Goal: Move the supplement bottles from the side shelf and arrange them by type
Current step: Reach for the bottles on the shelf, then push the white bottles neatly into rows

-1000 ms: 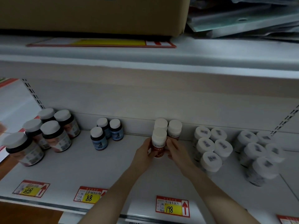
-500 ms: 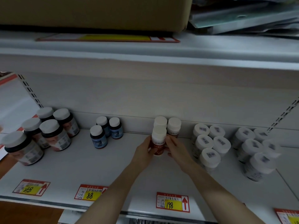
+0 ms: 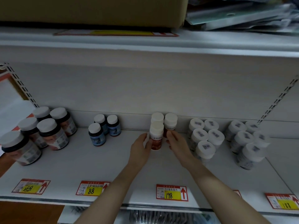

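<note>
Head view, hands [image 3: 140,147] [image 3: 178,143] seemingly gripping bottle [image 3: 156,139]

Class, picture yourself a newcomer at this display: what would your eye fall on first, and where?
In the middle, the left hand and right hand reach in, their grip on the front red-labelled bottle of a trio by the back wall. Along the front edge of the shelf run yellow price tags. At far left crowd dark jars; at right cluster white-capped bottles.
</note>
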`<state>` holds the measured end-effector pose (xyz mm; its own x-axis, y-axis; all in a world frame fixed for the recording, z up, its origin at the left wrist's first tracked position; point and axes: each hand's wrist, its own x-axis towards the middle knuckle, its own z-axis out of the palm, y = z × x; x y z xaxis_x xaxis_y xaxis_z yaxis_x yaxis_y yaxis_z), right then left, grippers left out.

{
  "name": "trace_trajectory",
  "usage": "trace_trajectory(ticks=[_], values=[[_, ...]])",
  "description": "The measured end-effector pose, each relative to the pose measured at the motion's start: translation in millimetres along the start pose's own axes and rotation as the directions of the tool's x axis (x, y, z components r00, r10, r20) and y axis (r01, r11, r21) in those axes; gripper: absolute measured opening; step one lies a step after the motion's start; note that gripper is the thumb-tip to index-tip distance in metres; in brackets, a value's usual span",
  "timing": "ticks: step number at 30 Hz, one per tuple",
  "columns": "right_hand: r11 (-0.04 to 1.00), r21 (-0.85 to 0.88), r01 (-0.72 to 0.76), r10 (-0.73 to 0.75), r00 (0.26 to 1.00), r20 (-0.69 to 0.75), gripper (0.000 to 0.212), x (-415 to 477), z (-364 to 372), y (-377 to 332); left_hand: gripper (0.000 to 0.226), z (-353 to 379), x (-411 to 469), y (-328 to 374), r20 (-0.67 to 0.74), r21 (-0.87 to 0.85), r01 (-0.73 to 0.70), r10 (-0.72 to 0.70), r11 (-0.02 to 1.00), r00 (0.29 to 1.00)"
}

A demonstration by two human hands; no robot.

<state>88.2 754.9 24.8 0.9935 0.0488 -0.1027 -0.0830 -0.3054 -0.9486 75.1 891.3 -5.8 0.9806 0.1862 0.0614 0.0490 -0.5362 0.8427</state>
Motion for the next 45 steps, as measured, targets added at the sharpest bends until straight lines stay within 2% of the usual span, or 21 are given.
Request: trace_trajectory(ticks=[4, 7, 12, 18, 26, 29, 32, 37, 43, 45], values=[[1.0, 0.01, 0.008, -0.007, 0.993, -0.114, 0.029, -10.7, -2.4, -4.0, 0.03, -2.9, -16.4, 12.1, -0.154, -0.067, -0.091, 0.08, 0.994, 0.985], [0.998, 0.054, 0.046, -0.036, 0.986, -0.161, 0.028, -23.2, -6.2, -5.7, 0.027, 0.4, -27.5, 20.2, -0.205, -0.102, -0.182, 0.159, 0.978, 0.966], [0.991, 0.113, 0.079, -0.05, 0.97, -0.239, 0.031, -41.8, -13.4, -1.3, 0.02, 14.6, -48.7, 42.2, -0.193, -0.159, -0.279, 0.248, 0.947, 0.949], [0.977, 0.185, 0.107, -0.051, 0.958, -0.281, 0.025, -59.3, -40.1, 5.6, 0.016, 39.9, -74.4, 66.3, -0.109, -0.299, -0.237, 0.214, 0.924, 0.971], [0.949, 0.233, 0.214, -0.108, 0.912, -0.395, 0.029, -73.1, -136.4, 23.6, 0.019, 114.4, -94.0, 126.8, -0.175, -0.331, -0.301, 0.255, 0.894, 0.951], [0.954, 0.202, 0.221, -0.118, 0.898, -0.423, 0.027, -71.3, -179.1, 41.6, 0.018, 147.3, -101.7, 151.2, -0.157, -0.358, -0.259, 0.216, 0.897, 0.964], [0.949, 0.222, 0.225, -0.102, 0.883, -0.459, 0.03, -68.8, -216.1, 55.0, 0.015, 175.6, -103.5, 168.3, -0.075, -0.323, -0.21, 0.196, 0.923, 0.978], [0.933, 0.292, 0.212, -0.045, 0.871, -0.489, 0.031, -56.1, -257.3, 73.5, 0.031, 208.6, -90.3, 182.4, 0.043, -0.249, -0.109, 0.124, 0.962, 0.991], [0.927, 0.298, 0.226, -0.043, 0.857, -0.514, 0.026, -24.9, -289.5, 99.7, 0.033, 238.3, -60.4, 183.9, 0.082, -0.377, 0.036, -0.005, 0.926, 0.997], [0.922, 0.317, 0.225, -0.02, 0.842, -0.539, 0.023, -11.2, -296.9, 104.6, 0.027, 245.1, -51.6, 185.0, 0.12, -0.431, 0.103, -0.057, 0.896, 0.991]])
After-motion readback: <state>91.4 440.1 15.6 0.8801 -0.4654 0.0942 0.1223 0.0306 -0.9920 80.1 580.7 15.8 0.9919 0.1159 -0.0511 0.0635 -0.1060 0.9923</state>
